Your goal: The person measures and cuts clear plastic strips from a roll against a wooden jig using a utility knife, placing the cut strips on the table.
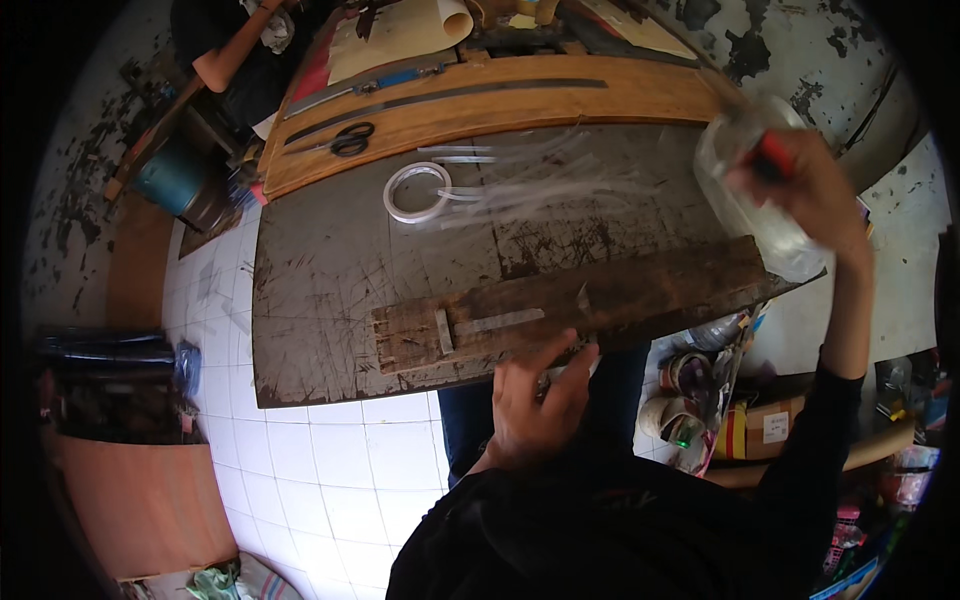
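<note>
My right hand (815,195) is raised at the right, closed around a red-and-black handle (772,158). Motion smears the tool, so its kind does not show. Below and beside that hand is a large clear plastic container or bag (715,165) at the table's corner. By the near table edge, my left hand (535,395) has its fingers curled, with something small and pale between them. Just beyond it lies a worn wooden board (660,290), bearing a thin pale strip (500,320) and a short upright piece (444,332).
A tape roll (391,195) and clear strips (590,185) lie on the scratched dark table (320,250). Behind are black scissors (350,140), a long metal ruler (450,95) and rolled paper (400,40). Another person's arm (230,60) shows at far left; clutter fills the lower right.
</note>
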Demonstrator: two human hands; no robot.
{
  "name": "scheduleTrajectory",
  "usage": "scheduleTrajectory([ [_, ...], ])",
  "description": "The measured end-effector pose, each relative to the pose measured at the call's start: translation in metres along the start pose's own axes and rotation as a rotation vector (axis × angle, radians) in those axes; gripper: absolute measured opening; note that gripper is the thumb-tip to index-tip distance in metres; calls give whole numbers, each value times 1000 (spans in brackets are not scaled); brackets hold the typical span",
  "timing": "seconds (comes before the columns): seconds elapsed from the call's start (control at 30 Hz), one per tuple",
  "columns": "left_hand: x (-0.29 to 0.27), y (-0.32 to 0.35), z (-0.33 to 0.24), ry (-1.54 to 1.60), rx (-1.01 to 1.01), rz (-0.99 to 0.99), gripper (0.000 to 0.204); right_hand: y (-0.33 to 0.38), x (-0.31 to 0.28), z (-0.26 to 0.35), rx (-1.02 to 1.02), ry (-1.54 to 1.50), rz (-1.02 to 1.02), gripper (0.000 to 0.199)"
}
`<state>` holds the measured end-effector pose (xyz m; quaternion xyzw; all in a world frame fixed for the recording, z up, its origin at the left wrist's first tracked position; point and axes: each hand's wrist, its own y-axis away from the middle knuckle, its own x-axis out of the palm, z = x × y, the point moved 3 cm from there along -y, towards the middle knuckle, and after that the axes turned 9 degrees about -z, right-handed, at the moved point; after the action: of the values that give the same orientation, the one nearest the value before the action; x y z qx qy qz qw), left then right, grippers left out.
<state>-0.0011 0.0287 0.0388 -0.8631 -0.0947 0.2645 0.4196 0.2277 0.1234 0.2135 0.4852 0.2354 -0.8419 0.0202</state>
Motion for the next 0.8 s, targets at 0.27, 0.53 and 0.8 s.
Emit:
scheduleTrajectory([
  [0.27, 28, -47, -6, 45, 54, 173, 48, 74, 51, 17, -87, 248, 53, 21],
  [0.53, 67, -38, -60, 443, 231, 223, 45, 128, 20, 31, -88, 323, 241, 33],
  [0.8, 73, -35, -77, 770, 184, 401, 19, 142, -9, 8, -105, 125, 263, 36],
])
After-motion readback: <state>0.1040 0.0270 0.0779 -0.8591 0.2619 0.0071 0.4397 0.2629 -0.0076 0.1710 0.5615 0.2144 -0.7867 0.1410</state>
